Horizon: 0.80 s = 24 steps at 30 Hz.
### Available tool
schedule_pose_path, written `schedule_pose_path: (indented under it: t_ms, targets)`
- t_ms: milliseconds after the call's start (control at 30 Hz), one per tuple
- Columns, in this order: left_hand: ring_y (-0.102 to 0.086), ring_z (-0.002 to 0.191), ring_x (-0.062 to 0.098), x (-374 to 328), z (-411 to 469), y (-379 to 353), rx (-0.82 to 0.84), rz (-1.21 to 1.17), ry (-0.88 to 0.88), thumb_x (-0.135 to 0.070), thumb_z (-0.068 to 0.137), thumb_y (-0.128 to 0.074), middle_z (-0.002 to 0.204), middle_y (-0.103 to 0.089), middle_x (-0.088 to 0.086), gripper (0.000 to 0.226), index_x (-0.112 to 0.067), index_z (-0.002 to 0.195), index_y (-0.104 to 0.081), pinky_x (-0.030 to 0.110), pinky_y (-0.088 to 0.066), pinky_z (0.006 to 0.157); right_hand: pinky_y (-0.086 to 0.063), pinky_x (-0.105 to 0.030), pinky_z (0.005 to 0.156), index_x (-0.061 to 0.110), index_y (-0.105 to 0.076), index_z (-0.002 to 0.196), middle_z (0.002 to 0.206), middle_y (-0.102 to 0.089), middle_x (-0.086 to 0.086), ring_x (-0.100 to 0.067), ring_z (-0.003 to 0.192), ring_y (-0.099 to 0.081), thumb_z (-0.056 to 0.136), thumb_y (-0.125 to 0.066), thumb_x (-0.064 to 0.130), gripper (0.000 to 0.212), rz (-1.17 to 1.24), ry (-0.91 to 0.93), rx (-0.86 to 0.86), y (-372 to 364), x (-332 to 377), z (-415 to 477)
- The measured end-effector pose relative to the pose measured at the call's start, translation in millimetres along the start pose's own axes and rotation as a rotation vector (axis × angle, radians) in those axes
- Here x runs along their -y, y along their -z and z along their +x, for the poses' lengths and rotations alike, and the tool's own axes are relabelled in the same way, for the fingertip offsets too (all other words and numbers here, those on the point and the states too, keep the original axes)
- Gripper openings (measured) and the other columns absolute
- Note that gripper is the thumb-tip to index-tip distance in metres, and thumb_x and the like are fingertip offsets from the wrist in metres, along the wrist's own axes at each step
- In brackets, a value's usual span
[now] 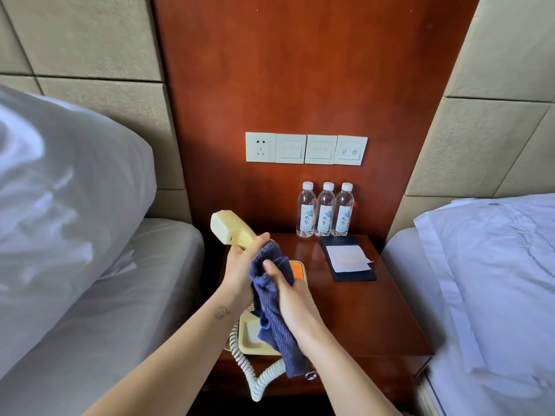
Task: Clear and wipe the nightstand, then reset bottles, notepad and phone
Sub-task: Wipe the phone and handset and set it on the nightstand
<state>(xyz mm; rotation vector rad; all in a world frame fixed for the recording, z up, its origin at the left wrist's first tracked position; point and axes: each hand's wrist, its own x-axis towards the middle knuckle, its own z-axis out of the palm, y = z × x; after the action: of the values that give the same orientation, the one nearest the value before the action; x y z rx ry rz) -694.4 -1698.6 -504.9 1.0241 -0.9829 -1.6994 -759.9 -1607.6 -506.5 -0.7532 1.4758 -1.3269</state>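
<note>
My left hand [240, 265] grips a cream phone handset [229, 228], lifted above the dark wooden nightstand [360, 310]. Against the handset's lower part my right hand [288, 289] holds a blue cloth [271, 313], which hangs down over the phone base [250, 334]. The base sits at the nightstand's left front, and its coiled cord [255, 376] loops off the front edge. Three clear water bottles [325, 210] stand in a row at the back. In front of them lies a dark notepad holder [348, 259] with white paper on it.
A bed with a large white pillow [60, 205] is on the left. Another bed with white linen [495, 280] is close on the right. A row of wall switches and a socket [306, 148] sits on the wooden panel above the bottles.
</note>
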Motion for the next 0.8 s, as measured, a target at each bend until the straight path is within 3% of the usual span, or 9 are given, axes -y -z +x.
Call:
schedule_pose_path:
  t_ms: [67,200,333,367,467,533,600,700,800]
  targets:
    - [-0.064,0.069,0.016,-1.1,2.3,-4.0,-0.062,-0.028,-0.024,-0.024,0.089,-0.064,0.094,-0.066,0.015,0.038,0.004,0.113,-0.054,0.029,-0.051,0.064,-0.056,-0.038,0.075,0.016,-0.071,0.083,0.084,-0.074,-0.012,-0.030,0.079,-0.072,0.081,-0.065,0.057,0.042,-0.056,-0.024,-0.004,-1.8,1.1,-1.9]
    - [-0.061,0.076,0.010,-18.8,10.4,-2.7,-0.018,0.131,-0.076,-0.032,0.097,-0.048,0.108,-0.071,0.005,0.037,-0.001,0.112,-0.061,0.026,-0.046,0.073,-0.053,-0.029,0.073,0.017,-0.071,0.084,0.071,-0.072,0.001,-0.017,0.071,-0.069,0.081,-0.072,0.043,0.027,-0.070,0.022,0.126,10.3,2.9,-7.8]
    - [-0.052,0.125,0.018,-31.9,11.6,0.3,0.213,0.005,-0.051,-0.034,0.102,-0.025,0.128,-0.063,0.002,0.059,-0.025,0.071,-0.074,0.040,-0.029,0.102,-0.053,-0.029,0.076,0.016,-0.073,0.086,0.078,-0.075,-0.001,-0.016,0.075,-0.071,0.079,-0.077,0.029,0.015,-0.081,0.131,0.113,19.0,-1.1,-17.8]
    - [-0.050,0.126,0.019,-33.6,10.0,-0.9,0.232,-0.011,-0.042,-0.033,0.103,-0.023,0.130,-0.061,0.003,0.055,-0.026,0.077,-0.071,0.040,-0.028,0.103,-0.053,-0.028,0.076,0.017,-0.074,0.084,0.079,-0.076,0.000,-0.015,0.077,-0.072,0.079,-0.078,0.030,0.014,-0.128,0.180,0.086,18.3,-2.8,-18.8]
    - [-0.059,0.106,0.023,-38.4,7.3,-3.5,0.193,-0.014,0.073,-0.036,0.103,-0.032,0.113,-0.065,0.009,0.038,-0.011,0.116,-0.058,0.033,-0.044,0.085,-0.051,-0.022,0.067,0.024,-0.070,0.078,0.076,-0.073,0.010,-0.005,0.072,-0.069,0.078,-0.078,0.035,0.014,-0.330,0.323,-0.093,19.8,-13.6,-16.0]
    - [-0.062,0.083,0.020,-37.9,5.9,-1.7,0.122,0.042,0.123,-0.035,0.102,-0.041,0.095,-0.065,0.010,0.036,-0.005,0.110,-0.060,0.029,-0.050,0.072,-0.053,-0.024,0.062,0.030,-0.060,0.072,0.072,-0.071,0.012,-0.004,0.067,-0.067,0.076,-0.075,0.046,0.022,-0.493,0.422,-0.238,25.8,-21.6,-12.2]
    - [-0.062,0.077,0.021,-34.8,5.8,2.3,0.047,0.049,0.127,-0.027,0.101,-0.048,0.089,-0.063,0.012,0.028,-0.001,0.105,-0.056,0.029,-0.051,0.068,-0.053,-0.033,0.058,0.031,-0.054,0.072,0.067,-0.068,0.006,-0.014,0.063,-0.065,0.074,-0.061,0.060,0.030,-0.671,0.514,-0.310,30.3,-31.6,-8.1]
    - [-0.063,0.075,0.022,-27.7,6.0,5.6,0.012,0.150,0.096,-0.015,0.096,-0.057,0.087,-0.063,0.013,0.018,0.001,0.103,-0.055,0.032,-0.052,0.066,-0.049,-0.032,0.051,0.024,-0.061,0.083,0.063,-0.065,0.004,-0.022,0.057,-0.061,0.078,-0.055,0.053,0.030,-0.942,0.663,-0.368,26.5,-42.5,-4.4]
    - [-0.063,0.061,0.021,-21.6,10.9,8.4,-0.105,0.049,0.126,-0.007,0.095,-0.055,0.077,-0.061,0.013,0.013,0.003,0.102,-0.052,0.031,-0.052,0.059,-0.045,-0.027,0.046,0.024,-0.058,0.084,0.062,-0.063,0.006,-0.014,0.052,-0.059,0.082,-0.057,0.051,0.027,-0.963,0.723,-0.287,18.7,-43.2,-4.8]
